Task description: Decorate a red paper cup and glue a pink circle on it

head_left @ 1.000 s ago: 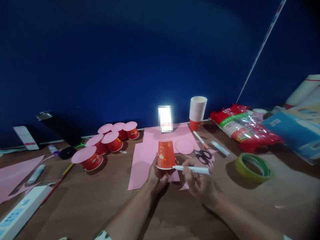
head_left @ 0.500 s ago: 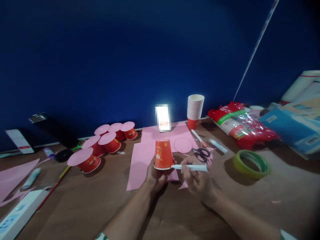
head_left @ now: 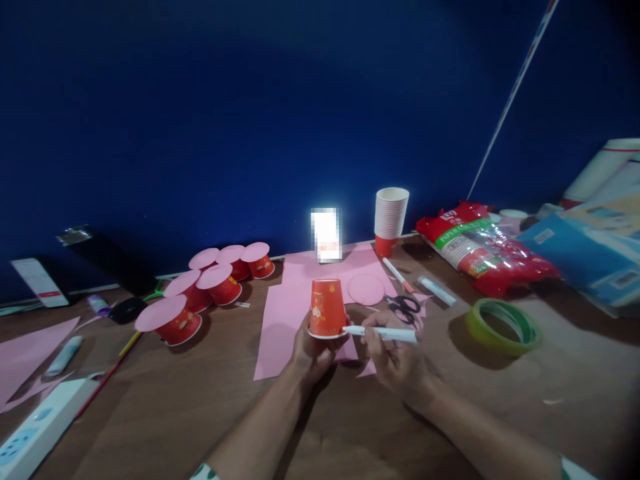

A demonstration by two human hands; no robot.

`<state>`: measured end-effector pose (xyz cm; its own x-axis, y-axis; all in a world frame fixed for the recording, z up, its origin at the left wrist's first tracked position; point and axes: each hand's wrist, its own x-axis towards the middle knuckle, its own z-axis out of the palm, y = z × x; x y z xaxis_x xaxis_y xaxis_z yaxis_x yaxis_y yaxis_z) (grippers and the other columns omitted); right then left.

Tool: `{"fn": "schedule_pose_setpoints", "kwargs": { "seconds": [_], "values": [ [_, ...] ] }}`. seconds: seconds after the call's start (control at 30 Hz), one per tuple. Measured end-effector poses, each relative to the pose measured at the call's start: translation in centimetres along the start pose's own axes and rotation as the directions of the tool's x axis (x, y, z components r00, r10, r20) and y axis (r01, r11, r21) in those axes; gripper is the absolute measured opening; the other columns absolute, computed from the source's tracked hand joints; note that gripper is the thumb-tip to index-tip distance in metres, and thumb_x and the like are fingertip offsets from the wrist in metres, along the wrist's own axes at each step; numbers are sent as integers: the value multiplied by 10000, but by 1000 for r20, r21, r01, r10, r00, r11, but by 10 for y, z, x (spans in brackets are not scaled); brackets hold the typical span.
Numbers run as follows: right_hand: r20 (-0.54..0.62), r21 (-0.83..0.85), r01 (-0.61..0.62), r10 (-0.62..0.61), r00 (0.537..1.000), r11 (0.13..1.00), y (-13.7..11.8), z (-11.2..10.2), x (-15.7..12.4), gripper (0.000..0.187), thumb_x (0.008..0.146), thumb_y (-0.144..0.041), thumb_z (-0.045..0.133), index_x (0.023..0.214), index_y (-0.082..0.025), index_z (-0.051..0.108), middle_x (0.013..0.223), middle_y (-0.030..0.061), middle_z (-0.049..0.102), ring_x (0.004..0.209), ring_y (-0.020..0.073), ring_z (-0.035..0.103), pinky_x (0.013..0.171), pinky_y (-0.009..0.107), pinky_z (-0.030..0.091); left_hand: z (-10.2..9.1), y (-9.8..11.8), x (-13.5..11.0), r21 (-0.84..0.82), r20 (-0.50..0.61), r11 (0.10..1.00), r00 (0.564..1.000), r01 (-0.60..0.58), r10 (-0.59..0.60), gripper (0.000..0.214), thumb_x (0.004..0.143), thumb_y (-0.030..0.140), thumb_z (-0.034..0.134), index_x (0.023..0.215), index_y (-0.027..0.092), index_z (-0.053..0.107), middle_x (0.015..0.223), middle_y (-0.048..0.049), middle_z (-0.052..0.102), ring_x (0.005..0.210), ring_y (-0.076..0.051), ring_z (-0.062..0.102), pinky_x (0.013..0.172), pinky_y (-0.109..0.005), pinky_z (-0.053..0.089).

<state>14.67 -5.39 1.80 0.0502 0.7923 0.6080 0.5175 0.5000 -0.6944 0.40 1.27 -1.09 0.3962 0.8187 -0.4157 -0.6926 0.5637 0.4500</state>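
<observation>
My left hand (head_left: 314, 353) is wrapped round a red paper cup (head_left: 327, 308), which is upside down with its white rim at the bottom. In my right hand (head_left: 393, 357) is a white marker pen (head_left: 387, 334), pinched and held level. Its tip points left and meets the cup's side just above the rim, or sits very near it. Behind my hands lie pink paper sheets (head_left: 280, 320) and a pink paper disc (head_left: 366, 290). Black-handled scissors (head_left: 404, 307) rest beyond my right hand, partly over the paper.
Several upturned red cups with pink discs (head_left: 220, 283) stand left. A cup stack (head_left: 391, 220), a bag of paper cups (head_left: 480, 250) and a green tape roll (head_left: 503, 328) are at right. A power strip (head_left: 45, 427) lies front left; a blue wall (head_left: 300, 120) rises behind.
Both hands stay almost in place. The marker's tip has shifted very slightly up along the cup's lower side, still close to the rim.
</observation>
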Motion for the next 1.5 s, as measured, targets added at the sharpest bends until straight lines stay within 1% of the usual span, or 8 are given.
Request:
{"fn": "schedule_pose_setpoints", "kwargs": {
  "seconds": [0.27,0.6,0.77,0.97,1.1,1.2,1.37,1.5],
  "values": [
    [-12,-45,-9,8,1000,999,1,0,-2,96,873,-193,468,788,-209,511,668,-5,577,585,140,564,563,253,434,0,0,0,2,20,1000,1000,3,-3,212,840,245,504,853,93,650,715,-108,695,664,-200,671,575,-279,546],
    [0,137,-139,140,990,981,1,-2,-2,163,912,-277,464,782,-214,540,583,-30,542,497,120,519,498,244,429,-1,0,-2,-3,50,1000,999,8,-8,249,863,241,474,780,94,657,705,-102,698,653,-188,671,590,-269,545],
    [-124,301,-211,258,958,930,0,0,2,195,943,-303,443,1079,-220,557,759,32,639,672,175,626,644,326,528,1,-1,-7,-16,145,997,987,73,-70,261,877,301,506,888,95,667,781,-97,707,737,-196,674,651,-277,541],
    [79,452,-407,418,905,794,4,6,4,532,829,-367,624,1316,-257,442,1201,106,610,766,179,672,552,285,560,4,-5,-19,77,377,979,903,190,-205,633,858,624,440,1137,83,617,1032,-168,680,902,-254,647,725,-333,520],
    [269,555,-549,490,829,625,4,9,5,590,769,-392,683,1294,-280,438,1035,46,665,552,106,594,399,197,458,-1,-7,-18,115,422,958,860,263,-287,712,846,677,392,1226,102,573,1121,-169,652,898,-237,645,746,-321,508],
    [266,590,-547,497,826,594,0,8,8,480,736,-418,709,1151,-263,525,931,18,679,691,154,643,497,220,515,-3,-7,-16,149,437,948,841,281,-318,780,818,713,391,1251,84,552,1144,-188,637,878,-238,650,711,-298,505],
    [54,581,-508,592,804,636,-1,5,13,530,720,-453,720,1160,-244,509,1021,47,674,813,188,659,659,289,561,5,-11,-21,155,434,981,883,120,-177,813,789,724,436,1308,103,509,1236,-219,592,1078,-310,597,846,-384,492],
    [-91,479,-492,598,796,727,6,2,16,538,730,-481,704,1161,-216,519,1074,70,654,812,185,647,657,284,553,8,-15,-26,218,398,970,917,-108,12,647,735,371,749,1321,251,502,1317,-138,562,1158,-292,570,945,-388,451]
  ]
}}
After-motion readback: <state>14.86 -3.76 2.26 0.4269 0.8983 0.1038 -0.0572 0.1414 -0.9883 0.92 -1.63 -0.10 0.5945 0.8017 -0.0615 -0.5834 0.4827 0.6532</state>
